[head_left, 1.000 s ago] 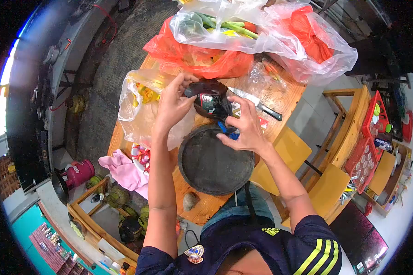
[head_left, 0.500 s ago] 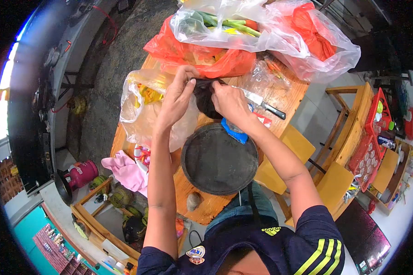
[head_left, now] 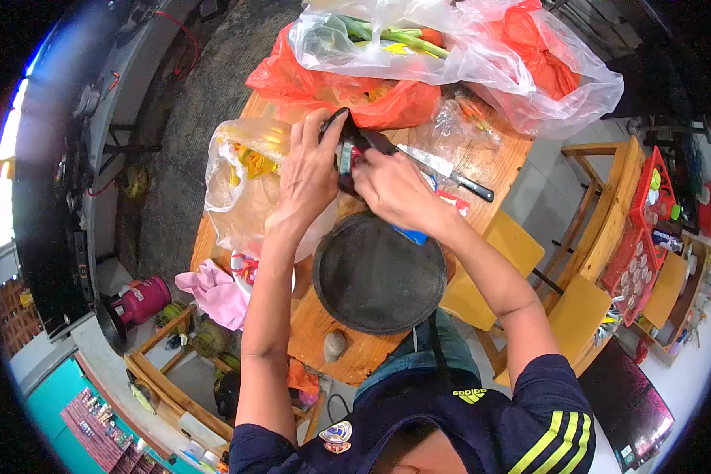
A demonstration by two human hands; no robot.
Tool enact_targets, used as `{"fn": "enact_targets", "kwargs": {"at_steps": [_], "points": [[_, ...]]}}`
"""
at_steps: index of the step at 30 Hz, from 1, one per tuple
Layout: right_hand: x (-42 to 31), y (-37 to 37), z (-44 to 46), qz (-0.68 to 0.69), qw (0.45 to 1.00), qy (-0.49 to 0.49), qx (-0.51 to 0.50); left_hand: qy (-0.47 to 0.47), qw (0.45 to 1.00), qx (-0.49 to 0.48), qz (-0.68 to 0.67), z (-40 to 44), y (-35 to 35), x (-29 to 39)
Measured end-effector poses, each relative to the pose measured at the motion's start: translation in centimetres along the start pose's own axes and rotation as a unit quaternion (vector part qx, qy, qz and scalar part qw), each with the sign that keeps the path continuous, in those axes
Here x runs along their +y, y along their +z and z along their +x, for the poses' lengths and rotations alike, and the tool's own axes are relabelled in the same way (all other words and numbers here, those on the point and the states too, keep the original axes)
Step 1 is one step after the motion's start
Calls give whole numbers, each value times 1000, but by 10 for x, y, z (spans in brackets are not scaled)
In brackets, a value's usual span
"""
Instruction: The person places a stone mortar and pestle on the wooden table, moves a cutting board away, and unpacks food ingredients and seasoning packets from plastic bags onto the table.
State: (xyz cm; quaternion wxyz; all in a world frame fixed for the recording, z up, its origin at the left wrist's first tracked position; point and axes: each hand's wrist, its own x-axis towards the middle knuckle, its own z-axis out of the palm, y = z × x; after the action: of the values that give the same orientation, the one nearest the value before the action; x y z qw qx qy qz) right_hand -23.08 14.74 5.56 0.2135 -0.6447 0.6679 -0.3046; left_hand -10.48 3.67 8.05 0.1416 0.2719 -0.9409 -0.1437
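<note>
Since the picture half a second ago, the right hand (head_left: 395,186) has shifted a little toward the person, and a labelled item (head_left: 345,158), hidden then, now shows between the hands. It sits in the mouth of a black bag (head_left: 378,141), set over the middle of the wooden table (head_left: 371,355). Of the left hand (head_left: 308,170), thumb and forefinger pinch the bag's rim; the right fingers are curled in close to the label, but whether they grip it I cannot tell. As far as can be judged, the work is partway: the bag is open, and the item is not yet out.

Toward the near edge lies a round dark dish (head_left: 379,276), with a blue packet (head_left: 411,235) at its rim, partly under the right wrist. A stone (head_left: 335,345) rests by the near left corner. To the right, a knife (head_left: 453,174) lies toward the right edge, apart from the fingers. Along the left edge slumps a clear bag (head_left: 249,221); a red bag (head_left: 332,95) lies toward the far edge.
</note>
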Motion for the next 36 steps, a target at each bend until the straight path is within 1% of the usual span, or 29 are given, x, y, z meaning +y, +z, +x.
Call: {"fn": "enact_targets", "kwargs": {"at_steps": [1, 2, 3, 5, 6, 9, 12, 15, 18, 21, 24, 27, 33, 34, 36], "points": [[3, -2, 9, 36, 999, 25, 2, -1, 1000, -18, -6, -2, -1, 2], [22, 15, 13, -74, 995, 53, -38, -2, 999, -35, -10, -4, -2, 4], [37, 29, 17, -121, 991, 40, -43, -4, 999, -52, -13, -5, -4, 4], [43, 37, 26, -214, 975, 13, -53, -1, 998, -65, -2, -6, -4, 3], [46, 39, 24, -229, 970, 25, -74, -1, 997, -71, 4, -7, -3, 3], [34, 28, 25, -283, 953, 56, -94, -16, 997, -76, -17, -7, -4, 5], [42, 35, 20, -262, 961, 62, -65, -23, 997, -73, -27, -8, -2, 6], [40, 26, 9, -221, 974, 2, 37, -22, 997, -66, -32, -9, -4, 5], [35, 13, -2, -174, 985, 1, 13, -18, 998, -61, -18, -8, -6, 5], [29, -2, -14, -115, 993, -29, -13, -15, 998, -62, -20, -10, -7, 7], [25, -14, -22, -99, 992, -76, -3, -16, 997, -67, -41, -13, -8, 11], [19, -25, -25, -48, 991, -106, 59, -38, 994, -77, -73, -16, -10, 17], [20, -27, -15, -26, 998, -33, 50, -29, 993, -67, -88, -18, -10, 19], [20, -27, -15, -14, 998, -33, 41, -29, 995, -64, -75, -19, -11, 19], [19, -35, -16, 34, 999, 5, -1, -26, 997, -54, -52, -17, -13, 17]]}}
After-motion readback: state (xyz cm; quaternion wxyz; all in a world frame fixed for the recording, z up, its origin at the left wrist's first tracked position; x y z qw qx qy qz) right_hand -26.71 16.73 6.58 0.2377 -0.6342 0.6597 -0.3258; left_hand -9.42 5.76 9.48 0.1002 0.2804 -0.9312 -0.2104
